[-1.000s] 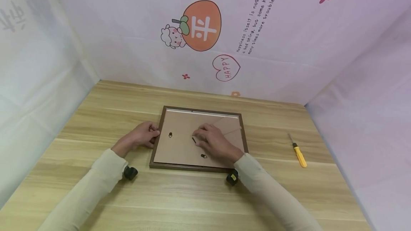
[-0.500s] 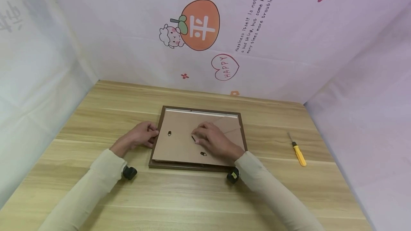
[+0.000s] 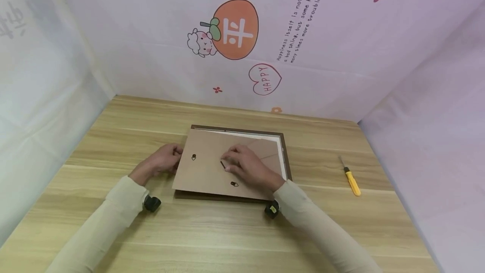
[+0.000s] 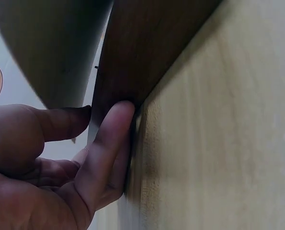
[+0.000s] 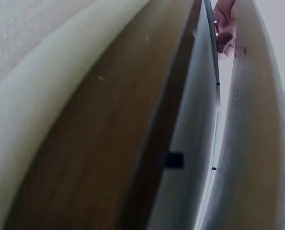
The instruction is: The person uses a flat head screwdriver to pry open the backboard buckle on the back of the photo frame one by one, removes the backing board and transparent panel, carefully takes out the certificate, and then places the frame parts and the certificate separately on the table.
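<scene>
A brown picture frame [image 3: 242,130] lies face down on the wooden table. Its beige backing board [image 3: 208,146] is raised out of the frame and shifted toward the left, overhanging the left and front edges. With thumb and fingers my right hand [image 3: 248,165] pinches a small dark tab [image 3: 222,164] near the board's middle. At the left side, my left hand [image 3: 166,159] grips the frame's edge; in the left wrist view its thumb and a finger lie on either side of the frame [image 4: 137,48]. A gap separates board [image 5: 257,120] and frame [image 5: 161,120] in the right wrist view.
A screwdriver [image 3: 353,182] with a yellow handle lies on the table [image 3: 212,235] at the right. Printed white sheeting [image 3: 151,54] stands behind the table and on both sides. Small black hangers [image 3: 194,156] are fixed to the board.
The backing board has come up out of the frame and slid left with my right hand, baring a white strip at the frame's right. My left hand has stayed at the frame's left edge.
</scene>
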A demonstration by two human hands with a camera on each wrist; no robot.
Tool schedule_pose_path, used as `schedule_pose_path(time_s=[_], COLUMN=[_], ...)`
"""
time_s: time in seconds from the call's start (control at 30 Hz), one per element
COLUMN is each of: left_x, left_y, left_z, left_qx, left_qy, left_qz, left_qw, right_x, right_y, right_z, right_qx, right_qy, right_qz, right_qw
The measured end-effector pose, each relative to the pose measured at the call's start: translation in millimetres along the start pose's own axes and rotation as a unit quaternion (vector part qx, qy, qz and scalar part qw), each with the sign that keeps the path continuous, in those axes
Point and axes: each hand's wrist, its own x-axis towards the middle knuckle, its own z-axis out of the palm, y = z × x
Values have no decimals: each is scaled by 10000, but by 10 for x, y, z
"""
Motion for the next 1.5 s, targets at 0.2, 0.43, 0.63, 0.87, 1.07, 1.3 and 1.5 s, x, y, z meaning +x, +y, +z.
schedule_pose_path(time_s=[0.2,0.43,0.63,0.87,1.07,1.3,1.5], left_x=[-1,-2,2,6,-3,-11,-7], left_y=[5,24,30,35,36,33,19], left_z=[-12,-16,-4,14,11,2,4], left_qx=[-70,-117,-120,-94,-84,-49,-76], left_qy=[-6,23,-9,-1,-19,-6,21], left_qz=[47,50,50,58,20,-20,-21], left_qw=[10000,9999,9999,9999,10000,10000,10000], right_x=[-14,-24,-65,-227,-408,-507,-532], right_y=[-22,9,88,217,232,294,335], right_z=[57,117,138,12,-156,-311,-419], right_qx=[-27,-6,562,401,819,1718,2123], right_qy=[47,131,664,2007,2094,1336,1099], right_qz=[38,73,649,1750,2984,3728,4084], right_qw=[10000,9999,9941,9631,9276,9020,8810])
